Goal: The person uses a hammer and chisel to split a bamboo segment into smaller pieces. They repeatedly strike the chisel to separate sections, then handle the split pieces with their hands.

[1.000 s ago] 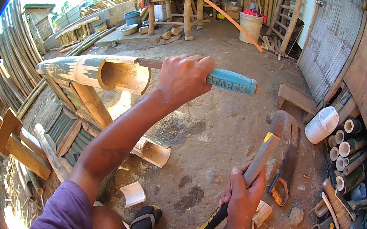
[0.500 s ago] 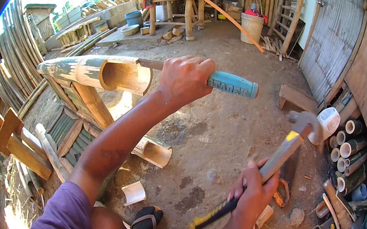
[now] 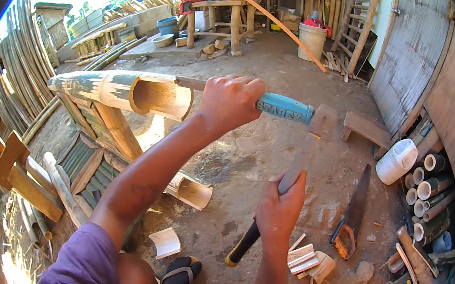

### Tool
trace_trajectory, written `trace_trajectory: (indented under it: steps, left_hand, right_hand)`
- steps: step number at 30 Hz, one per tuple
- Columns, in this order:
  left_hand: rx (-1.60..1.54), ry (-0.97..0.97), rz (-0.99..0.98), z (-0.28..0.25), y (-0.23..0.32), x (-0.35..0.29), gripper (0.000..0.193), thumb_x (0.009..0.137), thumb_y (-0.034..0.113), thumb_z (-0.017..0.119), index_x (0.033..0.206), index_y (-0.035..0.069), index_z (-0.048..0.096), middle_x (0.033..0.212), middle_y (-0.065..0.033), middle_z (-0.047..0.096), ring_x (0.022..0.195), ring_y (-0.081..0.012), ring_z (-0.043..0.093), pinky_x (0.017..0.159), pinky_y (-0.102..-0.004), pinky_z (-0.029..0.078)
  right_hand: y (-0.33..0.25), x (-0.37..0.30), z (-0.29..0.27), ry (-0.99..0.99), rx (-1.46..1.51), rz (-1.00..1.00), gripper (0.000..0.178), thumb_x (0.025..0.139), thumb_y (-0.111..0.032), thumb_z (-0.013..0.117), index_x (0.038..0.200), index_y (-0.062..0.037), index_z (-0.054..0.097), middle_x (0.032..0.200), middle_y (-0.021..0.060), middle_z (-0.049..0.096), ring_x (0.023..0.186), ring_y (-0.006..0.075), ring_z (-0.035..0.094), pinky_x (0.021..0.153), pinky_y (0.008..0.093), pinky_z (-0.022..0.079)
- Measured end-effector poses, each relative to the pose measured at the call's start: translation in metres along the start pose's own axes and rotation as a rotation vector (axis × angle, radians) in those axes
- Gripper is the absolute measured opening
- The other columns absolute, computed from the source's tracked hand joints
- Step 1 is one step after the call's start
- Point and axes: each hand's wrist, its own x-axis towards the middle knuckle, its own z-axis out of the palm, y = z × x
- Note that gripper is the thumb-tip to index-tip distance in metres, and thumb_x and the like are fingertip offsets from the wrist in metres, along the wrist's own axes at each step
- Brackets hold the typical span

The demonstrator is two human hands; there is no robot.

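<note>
My left hand (image 3: 230, 103) is wrapped round a chisel (image 3: 287, 108) with a blue handle. The chisel lies nearly level, its metal blade reaching left to the upper edge of a thick bamboo pole (image 3: 93, 86). At its right end the pole is cut away into an open trough, and its green skin is partly scraped. In my right hand (image 3: 280, 210) is a hammer (image 3: 298, 160) with a dark grip. Its blurred head is at the butt of the chisel handle; I cannot tell whether they touch.
Cut bamboo pieces (image 3: 165, 242) lie on the dirt floor by my foot. To the right are a handsaw (image 3: 352, 212), a white plastic jug (image 3: 397, 161), a low wooden stool (image 3: 366, 128) and stacked bamboo tubes (image 3: 435, 186). A wooden bench (image 3: 217, 4) stands at the back.
My right hand has swung the hammer leftward, bringing its head from the right side to the chisel's butt. The handsaw is now more visible. My left hand keeps its grip on the chisel.
</note>
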Motion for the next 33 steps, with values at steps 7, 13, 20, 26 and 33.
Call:
trace_trajectory:
  steps: [7,13,20,26,33]
  left_hand:
    - [-0.027,0.058,0.027,0.002,-0.003,0.000,0.017,0.068,0.019,0.072,0.068,0.013,0.056,0.061,-0.0037,0.059,0.060,-0.0249,0.063,0.055,-0.0394,0.049]
    - [0.026,0.066,0.050,0.005,-0.007,-0.003,0.018,0.066,0.018,0.072,0.066,0.013,0.055,0.061,-0.0027,0.059,0.061,-0.0228,0.063,0.065,-0.0359,0.048]
    - [0.119,0.136,0.033,-0.004,-0.028,-0.011,0.018,0.065,0.018,0.074,0.068,0.014,0.057,0.062,-0.0021,0.060,0.064,-0.0214,0.062,0.069,-0.0354,0.047]
    - [0.030,0.012,0.025,-0.034,-0.041,-0.033,0.021,0.064,0.021,0.078,0.073,0.016,0.060,0.064,-0.0016,0.061,0.065,-0.0216,0.063,0.067,-0.0369,0.049]
    - [-0.058,-0.093,-0.063,-0.085,-0.023,-0.089,0.022,0.061,0.016,0.077,0.074,0.015,0.060,0.061,-0.0019,0.060,0.056,-0.0230,0.063,0.055,-0.0377,0.049]
  right_hand:
    - [-0.008,0.003,-0.011,0.398,0.243,-0.082,0.012,0.089,-0.006,0.055,0.095,-0.0068,0.045,0.072,0.0043,0.049,0.049,0.0118,0.048,0.042,0.0273,0.042]
    - [0.001,0.000,-0.002,0.140,0.176,0.219,0.019,0.086,-0.001,0.056,0.101,-0.0027,0.045,0.077,0.0145,0.061,0.071,0.0357,0.066,0.063,0.0420,0.052]
    - [0.006,0.004,0.018,-0.129,0.052,0.067,0.017,0.084,-0.003,0.057,0.098,-0.0043,0.047,0.066,0.0071,0.050,0.059,0.0201,0.057,0.059,0.0390,0.048]
    - [0.004,-0.015,0.025,-0.021,0.634,0.211,0.012,0.086,-0.004,0.056,0.092,-0.0067,0.046,0.069,0.0047,0.049,0.054,0.0157,0.055,0.050,0.0341,0.045]
    - [0.017,-0.032,0.025,-0.028,0.321,0.151,0.015,0.089,-0.002,0.053,0.095,-0.0102,0.041,0.066,0.0020,0.046,0.038,0.0092,0.042,0.033,0.0267,0.036]
